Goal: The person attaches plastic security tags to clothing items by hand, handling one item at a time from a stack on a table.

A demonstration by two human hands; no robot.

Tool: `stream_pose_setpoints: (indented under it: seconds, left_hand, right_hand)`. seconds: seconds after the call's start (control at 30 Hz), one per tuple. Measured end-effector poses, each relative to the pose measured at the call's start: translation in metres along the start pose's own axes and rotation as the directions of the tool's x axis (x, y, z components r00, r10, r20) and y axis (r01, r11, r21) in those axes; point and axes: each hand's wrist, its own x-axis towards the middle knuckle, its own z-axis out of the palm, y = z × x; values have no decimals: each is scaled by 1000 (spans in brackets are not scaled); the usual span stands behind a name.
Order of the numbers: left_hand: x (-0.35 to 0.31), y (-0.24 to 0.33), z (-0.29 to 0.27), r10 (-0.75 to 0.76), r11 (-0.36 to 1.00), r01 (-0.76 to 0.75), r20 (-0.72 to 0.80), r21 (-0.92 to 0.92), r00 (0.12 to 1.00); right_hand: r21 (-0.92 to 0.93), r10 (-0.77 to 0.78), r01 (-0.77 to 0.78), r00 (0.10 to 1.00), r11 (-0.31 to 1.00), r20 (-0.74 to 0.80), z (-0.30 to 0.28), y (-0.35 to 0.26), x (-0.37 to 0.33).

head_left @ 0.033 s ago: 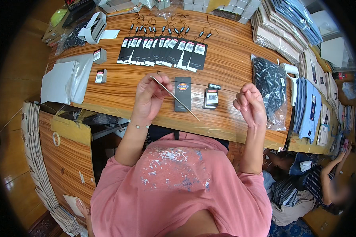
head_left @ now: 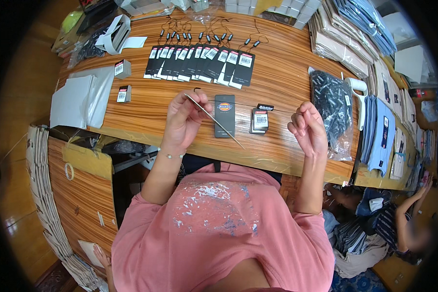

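My left hand [head_left: 187, 119] is closed in a pinch on a thin metal rod [head_left: 218, 122], which slants down to the right. A short black loop [head_left: 196, 89] shows at its fingertips. Behind the rod a dark hang tag [head_left: 225, 111] with a coloured emblem lies on the table. My right hand [head_left: 308, 127] has its fingers pressed together; what they hold, if anything, is too small to make out. Between the hands is a small black seal tag [head_left: 265, 107], just above a small stack of barcode tags [head_left: 260, 120]. Whether it hangs or rests, I cannot tell.
Several black hang tags [head_left: 199, 61] with looped cords fan across the back. A plastic bag of black seal tags [head_left: 331, 112] lies at right, beside stacks of folded clothes [head_left: 378, 131]. White sheets [head_left: 73, 102] and small tag stacks [head_left: 124, 93] sit at left. Another person [head_left: 399, 226] is at lower right.
The small black seal tag has tilted and shifted slightly to the right. Both hands hold nearly the same pose; the rod's lower tip has moved a touch to the left.
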Motion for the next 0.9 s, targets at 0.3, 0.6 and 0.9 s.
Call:
stream_pose_setpoints:
  seconds: [0.3,0.6,0.9]
  left_hand:
    - [0,0,-12,4,1000,-4,-6,8,1000]
    - [-1,-2,-10,-25,991,37,-92,125,995]
    - [-2,0,-3,-68,891,146,-192,430,979]
  right_hand:
    - [375,-94,68,994,925,51,-12,2,-8]
    - [259,-280,282,959,924,-44,-10,0,-7]
    - [-7,-377,378,925,926,41,66,-25,6]
